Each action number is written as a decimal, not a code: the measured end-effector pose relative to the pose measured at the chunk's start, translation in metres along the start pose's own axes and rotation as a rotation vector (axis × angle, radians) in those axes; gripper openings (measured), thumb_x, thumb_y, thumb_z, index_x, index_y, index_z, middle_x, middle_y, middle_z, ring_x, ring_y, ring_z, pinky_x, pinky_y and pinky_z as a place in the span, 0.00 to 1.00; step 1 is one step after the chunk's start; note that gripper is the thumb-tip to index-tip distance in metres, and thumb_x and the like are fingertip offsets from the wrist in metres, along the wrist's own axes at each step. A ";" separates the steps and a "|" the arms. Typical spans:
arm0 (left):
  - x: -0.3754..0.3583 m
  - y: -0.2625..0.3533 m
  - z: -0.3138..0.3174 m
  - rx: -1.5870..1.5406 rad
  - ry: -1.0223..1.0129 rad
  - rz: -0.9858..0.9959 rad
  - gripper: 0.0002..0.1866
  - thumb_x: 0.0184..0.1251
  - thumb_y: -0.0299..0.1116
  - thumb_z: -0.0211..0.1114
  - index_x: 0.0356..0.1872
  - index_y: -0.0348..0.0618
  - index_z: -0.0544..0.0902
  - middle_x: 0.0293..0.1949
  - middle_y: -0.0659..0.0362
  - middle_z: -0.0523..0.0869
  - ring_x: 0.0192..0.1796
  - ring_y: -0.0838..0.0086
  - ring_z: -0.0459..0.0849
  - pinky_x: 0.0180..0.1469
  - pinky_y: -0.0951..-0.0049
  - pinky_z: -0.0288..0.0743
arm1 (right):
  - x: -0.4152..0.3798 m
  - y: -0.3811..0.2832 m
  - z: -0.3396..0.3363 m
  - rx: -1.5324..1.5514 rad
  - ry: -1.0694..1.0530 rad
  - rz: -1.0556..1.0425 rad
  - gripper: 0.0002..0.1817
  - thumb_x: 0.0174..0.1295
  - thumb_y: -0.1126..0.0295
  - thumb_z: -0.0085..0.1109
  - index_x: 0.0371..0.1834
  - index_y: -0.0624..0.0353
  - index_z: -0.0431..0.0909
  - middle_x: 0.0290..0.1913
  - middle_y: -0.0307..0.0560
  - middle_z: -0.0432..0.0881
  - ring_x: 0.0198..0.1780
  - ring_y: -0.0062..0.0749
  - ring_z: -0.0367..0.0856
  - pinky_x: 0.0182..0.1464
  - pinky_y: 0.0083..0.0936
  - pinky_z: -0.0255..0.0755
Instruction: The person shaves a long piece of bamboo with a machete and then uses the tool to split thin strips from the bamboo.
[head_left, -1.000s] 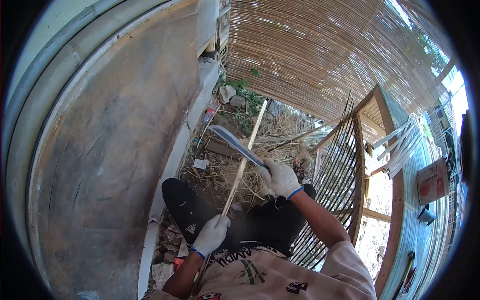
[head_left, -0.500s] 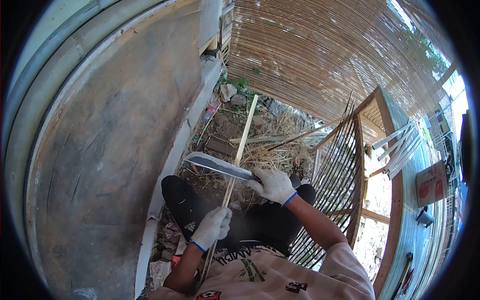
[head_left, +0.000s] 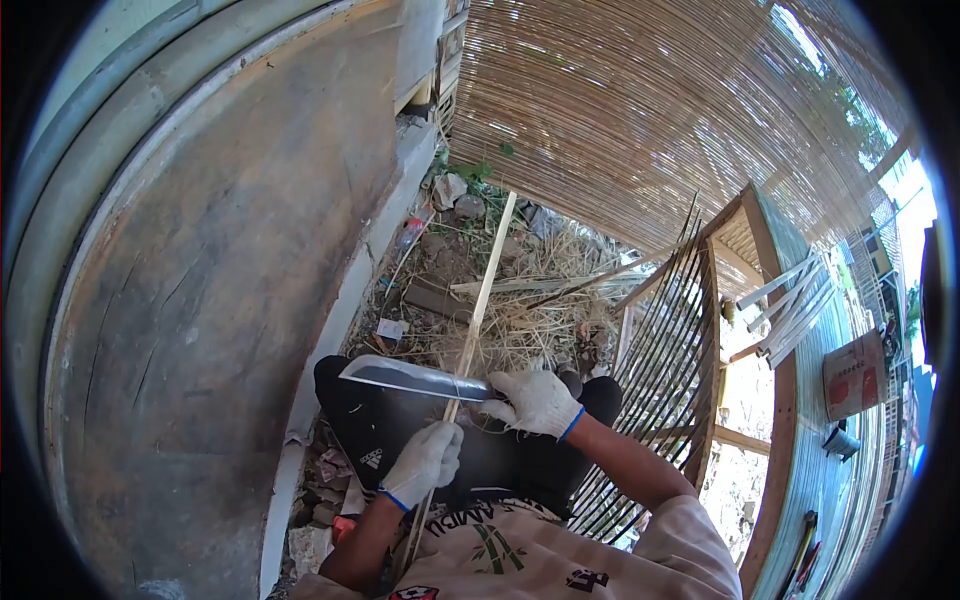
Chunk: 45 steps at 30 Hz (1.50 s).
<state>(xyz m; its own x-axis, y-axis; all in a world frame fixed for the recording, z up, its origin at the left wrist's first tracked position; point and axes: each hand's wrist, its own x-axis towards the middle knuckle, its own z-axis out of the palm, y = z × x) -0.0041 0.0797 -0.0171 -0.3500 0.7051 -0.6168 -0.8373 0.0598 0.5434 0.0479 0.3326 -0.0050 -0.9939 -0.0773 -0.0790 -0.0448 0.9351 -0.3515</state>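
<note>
A long pale bamboo strip (head_left: pixel 487 282) runs from the lap up toward the straw-covered ground. My left hand (head_left: pixel 427 462), in a white glove, is wrapped round its lower part. My right hand (head_left: pixel 537 402), gloved too, grips the handle of a wide-bladed knife (head_left: pixel 405 378). The blade points left and lies across the strip just above my left hand, touching it or very close to it. Below my left hand the strip continues toward the shirt.
A brown panel (head_left: pixel 220 250) stands at the left. Straw (head_left: pixel 550 325) and stones (head_left: pixel 449 190) cover the ground ahead. At the right are a slatted bamboo frame (head_left: pixel 665 350) and a box (head_left: pixel 855 376); a bamboo screen (head_left: pixel 640 110) rises behind.
The knife and my right hand have moved down along the strip, closer to my left hand. A pale scrap on the ground at the left now shows. The view has shifted slightly.
</note>
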 end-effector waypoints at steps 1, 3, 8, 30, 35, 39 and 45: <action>0.001 0.000 0.000 0.001 0.002 -0.007 0.14 0.88 0.42 0.53 0.37 0.51 0.76 0.21 0.74 0.63 0.15 0.86 0.59 0.17 0.77 0.50 | 0.001 -0.001 -0.006 -0.003 0.012 -0.021 0.26 0.74 0.41 0.61 0.50 0.55 0.81 0.32 0.56 0.87 0.37 0.57 0.89 0.40 0.51 0.82; -0.006 -0.004 -0.004 -0.028 0.004 -0.010 0.14 0.88 0.42 0.54 0.36 0.51 0.76 0.21 0.74 0.63 0.15 0.86 0.59 0.17 0.77 0.50 | 0.009 0.016 -0.007 0.029 0.070 0.083 0.26 0.73 0.42 0.62 0.49 0.56 0.80 0.31 0.57 0.86 0.35 0.59 0.88 0.38 0.53 0.80; -0.006 -0.002 -0.006 -0.014 0.021 -0.010 0.13 0.86 0.42 0.56 0.36 0.52 0.76 0.20 0.75 0.62 0.16 0.87 0.59 0.17 0.78 0.50 | 0.011 0.016 0.010 0.071 0.130 0.230 0.29 0.74 0.37 0.59 0.49 0.56 0.79 0.33 0.54 0.87 0.36 0.56 0.90 0.39 0.53 0.80; -0.060 -0.016 -0.030 0.075 0.053 -0.048 0.14 0.88 0.42 0.54 0.37 0.50 0.74 0.21 0.74 0.63 0.17 0.88 0.60 0.19 0.80 0.50 | 0.028 0.126 0.000 0.105 0.511 0.700 0.27 0.81 0.45 0.51 0.54 0.59 0.86 0.36 0.62 0.89 0.42 0.65 0.89 0.47 0.56 0.80; -0.059 -0.008 -0.028 0.174 0.094 0.041 0.15 0.88 0.42 0.52 0.39 0.47 0.76 0.22 0.74 0.63 0.18 0.88 0.59 0.19 0.78 0.50 | -0.001 0.100 -0.023 0.244 0.584 0.601 0.25 0.80 0.48 0.53 0.54 0.60 0.86 0.35 0.63 0.89 0.41 0.65 0.89 0.45 0.52 0.79; -0.028 -0.006 -0.016 0.470 0.190 0.165 0.16 0.86 0.41 0.51 0.38 0.43 0.79 0.23 0.66 0.72 0.22 0.81 0.70 0.26 0.72 0.65 | -0.009 0.023 -0.044 0.195 0.242 0.368 0.24 0.77 0.46 0.58 0.57 0.56 0.84 0.33 0.61 0.88 0.39 0.62 0.89 0.44 0.54 0.80; -0.021 -0.019 -0.024 0.814 0.278 0.243 0.20 0.85 0.43 0.48 0.40 0.38 0.80 0.30 0.48 0.79 0.34 0.59 0.81 0.44 0.57 0.75 | 0.006 -0.002 -0.025 -0.018 0.192 0.116 0.29 0.72 0.35 0.60 0.51 0.52 0.83 0.29 0.53 0.86 0.35 0.55 0.90 0.37 0.49 0.81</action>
<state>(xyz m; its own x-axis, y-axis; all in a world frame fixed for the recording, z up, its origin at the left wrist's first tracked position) 0.0089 0.0472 -0.0276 -0.6564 0.5734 -0.4903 -0.2063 0.4887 0.8477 0.0394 0.3387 0.0190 -0.9934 0.0972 0.0612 0.0714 0.9400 -0.3337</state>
